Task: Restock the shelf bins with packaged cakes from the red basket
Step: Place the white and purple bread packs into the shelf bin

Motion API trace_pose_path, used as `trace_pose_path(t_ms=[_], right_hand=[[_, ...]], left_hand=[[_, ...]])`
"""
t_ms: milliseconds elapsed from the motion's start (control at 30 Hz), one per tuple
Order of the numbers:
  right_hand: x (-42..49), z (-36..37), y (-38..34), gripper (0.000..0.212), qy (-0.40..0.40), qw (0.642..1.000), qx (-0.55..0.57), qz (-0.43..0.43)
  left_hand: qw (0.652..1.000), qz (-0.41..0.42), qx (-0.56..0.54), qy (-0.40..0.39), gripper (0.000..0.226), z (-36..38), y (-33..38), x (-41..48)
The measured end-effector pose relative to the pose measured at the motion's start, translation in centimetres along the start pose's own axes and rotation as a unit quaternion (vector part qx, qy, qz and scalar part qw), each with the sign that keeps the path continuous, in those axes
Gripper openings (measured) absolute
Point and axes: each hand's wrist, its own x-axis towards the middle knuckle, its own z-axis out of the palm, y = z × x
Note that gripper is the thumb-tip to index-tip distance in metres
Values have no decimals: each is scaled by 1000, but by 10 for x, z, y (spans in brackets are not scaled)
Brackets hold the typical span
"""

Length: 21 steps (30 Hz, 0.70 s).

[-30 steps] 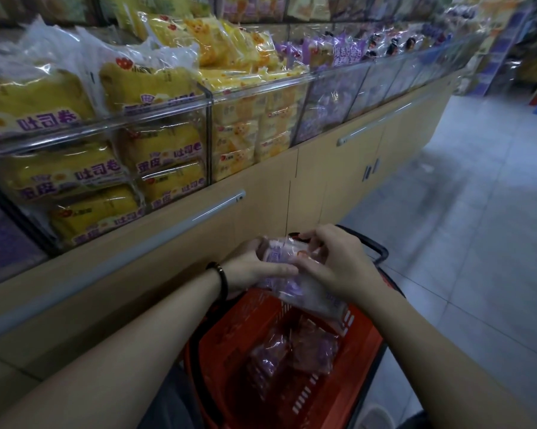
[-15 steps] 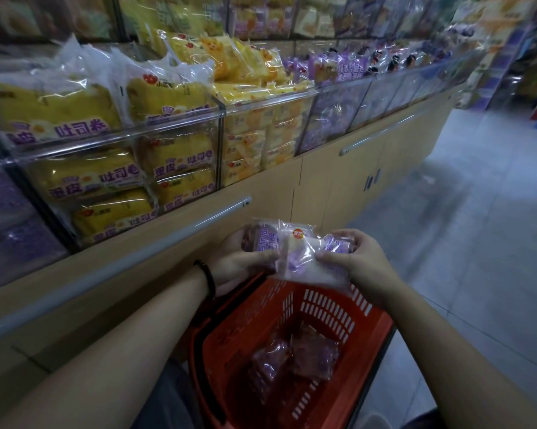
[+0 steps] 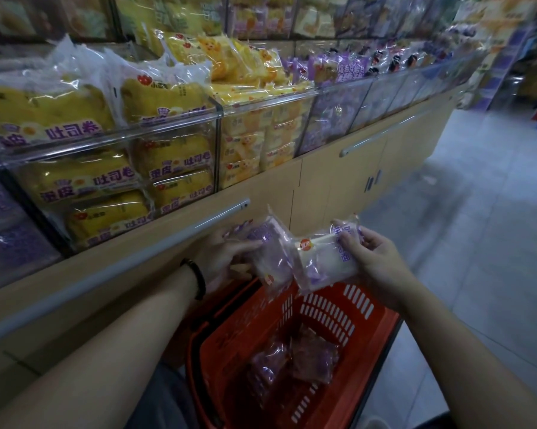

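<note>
I am gripping the first cake [image 3: 271, 257] in the left hand [image 3: 227, 254]; the right hand [image 3: 378, 264] is gripping a second cake [image 3: 319, 263], both above the red basket [image 3: 366, 308].

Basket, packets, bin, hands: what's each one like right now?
Left hand: grips left packet.
Right hand: grips right packet.
Both packets: sealed, overlapping, above the basket.
Basket: nearly empty, a few spare packets at the bottom.
Yellow bin: full, heaped over its rim.
Cupboard doors: shut.
</note>
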Motion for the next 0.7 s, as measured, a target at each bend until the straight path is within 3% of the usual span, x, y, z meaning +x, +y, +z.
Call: trace_pose_path(t_ms=[133, 267, 367, 467, 567, 633, 700], right_hand=[[-4, 8, -3, 28, -4, 1000, -18, -8], [-7, 13, -11, 28, -48, 999, -16, -20], [-8, 14, -20, 21, -61, 998, 20, -15], [-12, 18, -32, 26, -37, 997, 74, 3], [-19, 33, -47, 38, -44, 992, 121, 7], [-27, 51, -61, 42, -78, 987, 138, -6], [-37, 79, -82, 42, -111, 984, 133, -36]], left_hand=[[1000, -9, -13, -20, 54, 8, 0, -3], [999, 0, -38, -22, 32, 14, 2, -8], [1000, -3, 24, -18, 20, 18, 9, -18], [995, -23, 59, -76, 25, 5, 22, -40], [982, -15, 139, -127, 61, -20, 39, -75], [969, 1, 211, -129, 74, -32, 60, -108], [949, 39, 292, -112, 70, -40, 85, -144]])
